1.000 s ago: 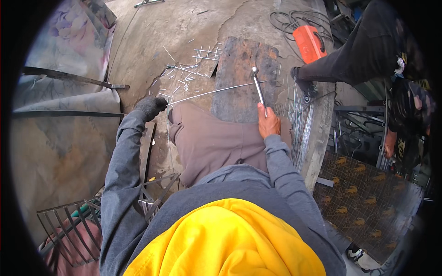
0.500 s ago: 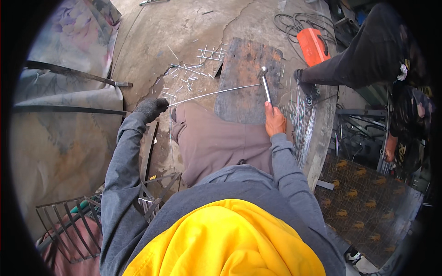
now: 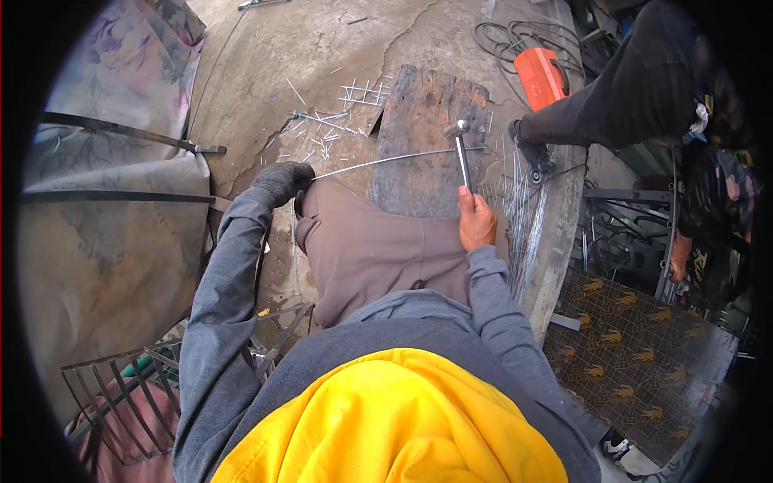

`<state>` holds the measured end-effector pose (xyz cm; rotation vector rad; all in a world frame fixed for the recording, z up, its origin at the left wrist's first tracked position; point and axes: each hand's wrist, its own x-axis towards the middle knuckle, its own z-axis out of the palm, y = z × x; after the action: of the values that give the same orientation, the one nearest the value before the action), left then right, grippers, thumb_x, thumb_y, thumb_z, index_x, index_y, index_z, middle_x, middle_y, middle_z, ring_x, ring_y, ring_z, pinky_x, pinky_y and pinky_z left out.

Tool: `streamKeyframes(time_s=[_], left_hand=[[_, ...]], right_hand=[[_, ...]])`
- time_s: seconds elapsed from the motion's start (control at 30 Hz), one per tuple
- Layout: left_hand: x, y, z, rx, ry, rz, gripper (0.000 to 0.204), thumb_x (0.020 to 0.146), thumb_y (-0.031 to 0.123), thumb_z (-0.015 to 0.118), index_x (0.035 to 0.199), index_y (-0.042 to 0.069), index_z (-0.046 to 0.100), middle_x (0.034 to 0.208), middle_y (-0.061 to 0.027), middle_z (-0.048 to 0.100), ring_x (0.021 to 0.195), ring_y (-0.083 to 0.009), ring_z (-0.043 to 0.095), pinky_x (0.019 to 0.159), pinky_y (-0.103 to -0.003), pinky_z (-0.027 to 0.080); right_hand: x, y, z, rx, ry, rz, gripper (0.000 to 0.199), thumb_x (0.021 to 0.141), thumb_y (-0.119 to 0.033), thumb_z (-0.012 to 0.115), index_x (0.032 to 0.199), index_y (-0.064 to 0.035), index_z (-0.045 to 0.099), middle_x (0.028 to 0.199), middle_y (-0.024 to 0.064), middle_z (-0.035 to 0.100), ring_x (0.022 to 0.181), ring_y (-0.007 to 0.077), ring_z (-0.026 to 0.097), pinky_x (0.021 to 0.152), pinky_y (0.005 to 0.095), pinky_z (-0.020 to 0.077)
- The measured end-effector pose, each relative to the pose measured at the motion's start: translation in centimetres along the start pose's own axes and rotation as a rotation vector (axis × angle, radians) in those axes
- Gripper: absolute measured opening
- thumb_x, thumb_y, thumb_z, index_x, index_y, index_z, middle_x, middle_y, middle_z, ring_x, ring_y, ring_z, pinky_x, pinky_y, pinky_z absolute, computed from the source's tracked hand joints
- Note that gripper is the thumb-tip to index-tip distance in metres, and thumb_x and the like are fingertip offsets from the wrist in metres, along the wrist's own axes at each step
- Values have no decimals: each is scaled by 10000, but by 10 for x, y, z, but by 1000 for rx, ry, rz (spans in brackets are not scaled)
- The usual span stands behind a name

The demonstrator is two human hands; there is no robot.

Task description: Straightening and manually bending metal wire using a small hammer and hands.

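Note:
My left hand (image 3: 285, 182), in a dark grey glove, is closed around one end of a thin metal rod (image 3: 378, 161). The rod runs rightward, slightly bent, and its far part lies over a worn wooden board (image 3: 415, 181). In my bare right hand (image 3: 477, 220) I grip the handle of a hammer (image 3: 461, 153). The hammer's shiny head is up at the far end of the handle, over the board near the rod; whether it touches the rod I cannot tell.
Short cut rods (image 3: 326, 129) lie scattered on the concrete beyond the board. Several long thin rods (image 3: 523, 233) are bundled at the right. Another person's dark-trousered leg (image 3: 604, 113) stands there, near an orange machine (image 3: 541, 78) with cables. A metal rack (image 3: 121, 402) is at lower left.
My left hand has moved right and slightly away from me, shifting the rod rightward across the board. The hammer has moved slightly left and its head is a little lower in the picture.

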<state>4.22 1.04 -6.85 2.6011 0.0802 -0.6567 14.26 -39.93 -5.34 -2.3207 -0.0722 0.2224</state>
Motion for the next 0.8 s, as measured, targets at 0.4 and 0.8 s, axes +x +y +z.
streamKeyframes(time_s=[0.4, 0.8], left_hand=[[29, -2, 3, 26, -12, 25, 182, 866, 205, 640, 1020, 109, 652, 984, -150, 679, 980, -351, 649, 823, -446, 504], [40, -6, 13, -10, 17, 66, 195, 881, 253, 621, 1044, 169, 688, 1030, -144, 694, 991, -364, 657, 843, -455, 510]], right_hand=[[-3, -2, -5, 0, 37, 13, 601, 961, -580, 495, 804, -3, 554, 714, 250, 555, 698, 462, 524, 661, 485, 423], [-2, 5, 5, -93, -25, 17, 621, 964, -608, 447, 798, -15, 535, 757, 254, 612, 772, 491, 576, 691, 537, 429]])
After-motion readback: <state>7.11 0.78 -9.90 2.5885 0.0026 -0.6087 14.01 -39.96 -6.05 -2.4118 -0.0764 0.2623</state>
